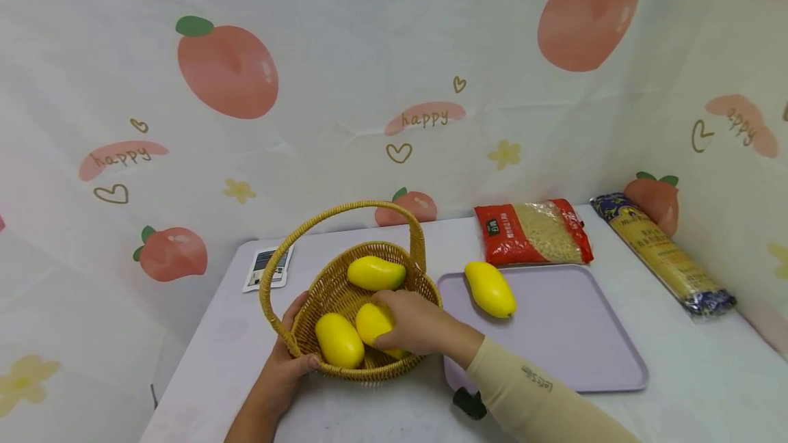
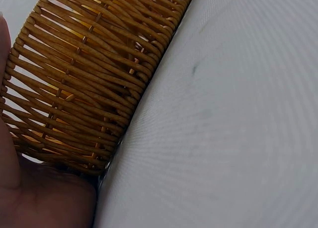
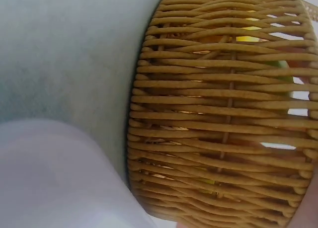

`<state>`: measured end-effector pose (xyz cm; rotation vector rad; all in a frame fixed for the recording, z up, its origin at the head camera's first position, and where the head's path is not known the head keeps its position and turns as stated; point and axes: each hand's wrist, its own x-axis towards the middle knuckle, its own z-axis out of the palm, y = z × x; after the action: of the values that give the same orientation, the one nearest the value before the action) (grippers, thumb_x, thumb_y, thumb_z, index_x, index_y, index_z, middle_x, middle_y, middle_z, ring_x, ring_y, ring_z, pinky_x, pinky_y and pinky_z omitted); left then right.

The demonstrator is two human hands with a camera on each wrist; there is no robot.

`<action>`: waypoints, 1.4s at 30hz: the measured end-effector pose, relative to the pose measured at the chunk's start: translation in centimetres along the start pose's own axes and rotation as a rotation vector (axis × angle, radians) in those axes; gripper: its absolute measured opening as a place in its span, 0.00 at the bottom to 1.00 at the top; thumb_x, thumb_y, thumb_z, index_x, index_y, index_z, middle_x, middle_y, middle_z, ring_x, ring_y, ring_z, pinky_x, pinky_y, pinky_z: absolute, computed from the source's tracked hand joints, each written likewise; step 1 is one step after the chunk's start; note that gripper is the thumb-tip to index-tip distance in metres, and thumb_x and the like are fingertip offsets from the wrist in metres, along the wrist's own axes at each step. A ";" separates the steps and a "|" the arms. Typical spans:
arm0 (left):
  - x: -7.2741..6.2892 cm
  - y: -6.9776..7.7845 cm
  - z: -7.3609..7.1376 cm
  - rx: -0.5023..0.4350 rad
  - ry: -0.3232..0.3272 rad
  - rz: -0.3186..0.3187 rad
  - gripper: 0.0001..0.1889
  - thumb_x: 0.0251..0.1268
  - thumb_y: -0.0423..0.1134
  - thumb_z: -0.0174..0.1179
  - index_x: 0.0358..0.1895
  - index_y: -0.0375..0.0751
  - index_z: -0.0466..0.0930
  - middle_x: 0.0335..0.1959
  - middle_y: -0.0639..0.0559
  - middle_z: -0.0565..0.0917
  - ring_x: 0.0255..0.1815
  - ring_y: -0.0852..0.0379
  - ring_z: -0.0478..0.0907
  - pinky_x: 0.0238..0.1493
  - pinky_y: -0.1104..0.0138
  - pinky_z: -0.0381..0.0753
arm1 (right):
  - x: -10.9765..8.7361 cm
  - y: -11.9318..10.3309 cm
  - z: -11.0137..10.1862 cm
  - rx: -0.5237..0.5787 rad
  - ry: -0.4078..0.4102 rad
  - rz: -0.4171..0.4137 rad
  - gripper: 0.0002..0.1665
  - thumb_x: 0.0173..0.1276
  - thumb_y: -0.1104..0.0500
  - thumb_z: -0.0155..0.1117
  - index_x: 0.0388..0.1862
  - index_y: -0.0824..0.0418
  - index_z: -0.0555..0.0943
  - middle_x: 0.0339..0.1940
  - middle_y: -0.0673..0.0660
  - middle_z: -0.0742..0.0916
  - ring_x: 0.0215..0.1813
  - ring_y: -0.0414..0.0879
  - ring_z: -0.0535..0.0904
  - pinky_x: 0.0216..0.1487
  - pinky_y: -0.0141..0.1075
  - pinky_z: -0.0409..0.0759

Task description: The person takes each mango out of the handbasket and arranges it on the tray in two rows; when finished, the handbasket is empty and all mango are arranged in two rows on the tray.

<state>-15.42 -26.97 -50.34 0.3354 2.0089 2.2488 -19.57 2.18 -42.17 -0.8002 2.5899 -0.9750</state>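
A woven wicker basket (image 1: 345,292) with a tall arched handle stands on the table and holds three yellow mangoes. My left hand (image 1: 286,361) grips the basket's left side, thumb over the rim; in the left wrist view the palm lies against the weave (image 2: 74,84). Inside the basket, my right hand (image 1: 412,323) has its fingers and thumb around one mango (image 1: 372,323). Beside that one lies a second mango (image 1: 340,340), and a third mango (image 1: 372,272) with a greenish tip rests toward the back. The right wrist view shows mostly the basket's outer wall (image 3: 218,109).
Right of the basket lies a lilac tray (image 1: 566,333) with another mango (image 1: 490,289) on it. Behind the tray is a red bag of grain (image 1: 534,232). A long pasta packet (image 1: 665,251) lies at the far right, a small white packet (image 1: 269,269) at the back left.
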 end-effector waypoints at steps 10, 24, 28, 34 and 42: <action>0.0 -0.2 -0.2 -0.006 0.000 0.001 0.58 0.66 0.39 0.80 0.91 0.58 0.47 0.88 0.44 0.52 0.83 0.52 0.60 0.74 0.68 0.67 | -0.4 1.5 -1.3 0.250 -0.015 -0.079 0.45 0.66 0.50 0.83 0.77 0.60 0.76 0.65 0.53 0.80 0.61 0.47 0.77 0.65 0.46 0.78; -0.1 -0.2 -0.1 0.006 0.020 -0.026 0.57 0.67 0.38 0.79 0.90 0.59 0.48 0.88 0.44 0.53 0.81 0.55 0.63 0.73 0.68 0.68 | -1.5 1.7 -1.8 0.402 0.021 -0.119 0.45 0.69 0.49 0.82 0.80 0.55 0.73 0.66 0.47 0.82 0.65 0.47 0.78 0.64 0.45 0.80; 0.0 -0.1 -0.1 0.014 0.024 -0.027 0.57 0.67 0.38 0.78 0.90 0.60 0.48 0.88 0.46 0.53 0.83 0.52 0.60 0.73 0.69 0.67 | -2.4 1.4 -2.1 0.449 0.048 -0.129 0.44 0.69 0.49 0.82 0.80 0.53 0.73 0.67 0.48 0.81 0.65 0.50 0.78 0.62 0.44 0.81; 0.0 -0.2 -0.1 -0.002 0.016 -0.024 0.57 0.67 0.37 0.79 0.91 0.60 0.47 0.88 0.45 0.51 0.82 0.55 0.61 0.73 0.67 0.68 | -4.0 1.7 -2.2 0.491 0.060 -0.141 0.42 0.71 0.50 0.81 0.80 0.50 0.73 0.68 0.48 0.80 0.65 0.51 0.78 0.62 0.45 0.82; 0.0 -0.1 -0.1 -0.014 0.003 -0.016 0.58 0.67 0.36 0.78 0.91 0.59 0.47 0.89 0.44 0.51 0.84 0.51 0.59 0.74 0.68 0.67 | -6.7 2.0 -2.5 0.537 0.082 -0.170 0.41 0.72 0.52 0.80 0.79 0.52 0.73 0.68 0.50 0.81 0.63 0.54 0.78 0.60 0.49 0.83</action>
<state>-15.44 -27.06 -50.48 0.3139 1.9897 2.2544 -16.01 8.61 -41.35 -0.8438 2.1715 -1.6816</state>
